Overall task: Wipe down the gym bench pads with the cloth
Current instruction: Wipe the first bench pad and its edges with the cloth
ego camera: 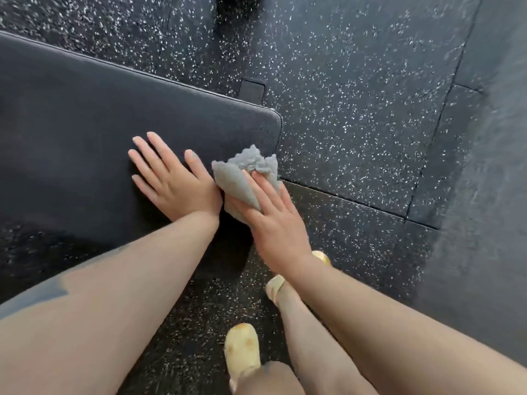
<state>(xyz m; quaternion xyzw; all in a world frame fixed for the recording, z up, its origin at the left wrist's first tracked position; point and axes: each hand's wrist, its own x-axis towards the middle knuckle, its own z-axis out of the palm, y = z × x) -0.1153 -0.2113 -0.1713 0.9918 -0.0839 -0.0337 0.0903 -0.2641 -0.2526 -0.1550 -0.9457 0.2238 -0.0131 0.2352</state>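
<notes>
A dark padded bench pad (99, 124) fills the left and centre of the head view, its rounded corner at the right. My left hand (174, 181) lies flat on the pad near its front edge, fingers spread, holding nothing. Just to its right, my right hand (271, 218) presses a crumpled grey cloth (245, 175) against the pad's front right corner, fingers laid over the cloth. Part of the cloth is hidden under that hand.
Black rubber floor (356, 95) with white flecks surrounds the bench, with tile seams at the right. A black bench foot (252, 88) shows behind the pad. My feet in yellow shoes (242, 349) stand on the floor below the pad's corner.
</notes>
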